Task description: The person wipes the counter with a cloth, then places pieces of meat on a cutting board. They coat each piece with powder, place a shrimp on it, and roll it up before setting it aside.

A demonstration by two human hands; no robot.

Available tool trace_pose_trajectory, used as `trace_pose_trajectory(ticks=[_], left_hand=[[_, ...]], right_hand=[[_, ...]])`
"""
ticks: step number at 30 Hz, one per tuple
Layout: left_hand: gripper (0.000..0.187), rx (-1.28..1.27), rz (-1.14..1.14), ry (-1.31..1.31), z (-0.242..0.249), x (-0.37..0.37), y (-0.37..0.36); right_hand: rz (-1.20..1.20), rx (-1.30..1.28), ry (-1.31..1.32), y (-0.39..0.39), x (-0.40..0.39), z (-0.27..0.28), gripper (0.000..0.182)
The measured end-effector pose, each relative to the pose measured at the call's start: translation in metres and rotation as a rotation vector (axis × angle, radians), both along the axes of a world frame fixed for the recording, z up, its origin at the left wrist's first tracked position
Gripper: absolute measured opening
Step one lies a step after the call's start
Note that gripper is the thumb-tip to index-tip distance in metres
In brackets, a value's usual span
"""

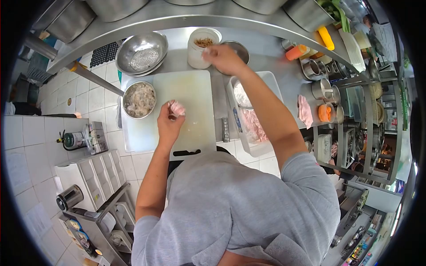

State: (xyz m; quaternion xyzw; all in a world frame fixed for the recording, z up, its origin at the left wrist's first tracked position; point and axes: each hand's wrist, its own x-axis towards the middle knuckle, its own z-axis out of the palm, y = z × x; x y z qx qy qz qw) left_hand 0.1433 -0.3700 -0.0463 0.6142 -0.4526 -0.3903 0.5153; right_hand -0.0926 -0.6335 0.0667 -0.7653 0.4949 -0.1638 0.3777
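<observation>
Over the white cutting board (199, 95), my left hand (168, 131) holds a folded piece of pale pink raw meat (178, 108) between thumb and fingers. My right hand (227, 61) is stretched forward beside the mouth of a white jar (195, 57) of thin brown sticks (203, 42). Its fingers are bent together and slightly blurred, and what they hold, if anything, cannot be made out. Left of the board stands a steel bowl (154, 99) of greyish, wet pieces. To the right, a white plastic tub (276, 84) contains pink meat slices (254, 126) and white powder (241, 95) in a bowl.
Steel colanders (142, 53) are stacked at the back left. A round steel bowl (241, 50) sits behind my right hand. Overhead runs a steel shelf (186, 22) with large pots. A pink cloth (305, 111) and several small pots line the right side.
</observation>
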Motion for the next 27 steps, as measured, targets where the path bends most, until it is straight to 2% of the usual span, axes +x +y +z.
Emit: trace_pose_trajectory(ticks=[1,3,5,7,9,13,15,18,25,27], left_hand=[[0.064,-0.008,0.001,0.004,-0.004,0.004,0.006],[0.064,0.065,-0.035,-0.02,-0.017,0.01,0.014],[0.063,0.075,-0.046,-0.03,-0.032,0.017,0.021],[0.063,0.007,0.007,0.13,-0.039,0.022,0.022],[0.062,0.013,0.014,0.127,-0.043,0.027,0.024],[0.06,-0.025,-0.025,0.031,-0.041,0.029,0.023],[0.06,-0.031,-0.025,0.001,-0.044,0.031,0.024],[0.061,-0.016,-0.028,-0.016,-0.051,0.032,0.024],[0.061,-0.037,-0.04,0.002,-0.047,0.031,0.021],[0.061,-0.004,-0.029,0.023,-0.047,0.031,0.024]], right_hand=[[0.001,-0.008,0.004,-0.024,0.008,0.001,0.041],[-0.053,-0.352,0.369,-0.066,0.029,0.001,0.037],[-0.014,-0.348,0.457,-0.073,0.046,0.009,0.036],[0.027,-0.341,0.545,-0.086,0.061,0.008,0.036],[0.137,-0.355,0.668,-0.097,0.075,0.001,0.038],[0.06,-0.469,0.685,-0.105,0.088,-0.023,0.042],[-0.069,-0.464,0.603,-0.109,0.094,-0.031,0.04],[-0.139,-0.485,0.543,-0.11,0.097,-0.04,0.039],[-0.112,-0.457,0.538,-0.102,0.092,-0.031,0.037],[0.032,-0.442,0.596,-0.087,0.083,-0.016,0.037]])
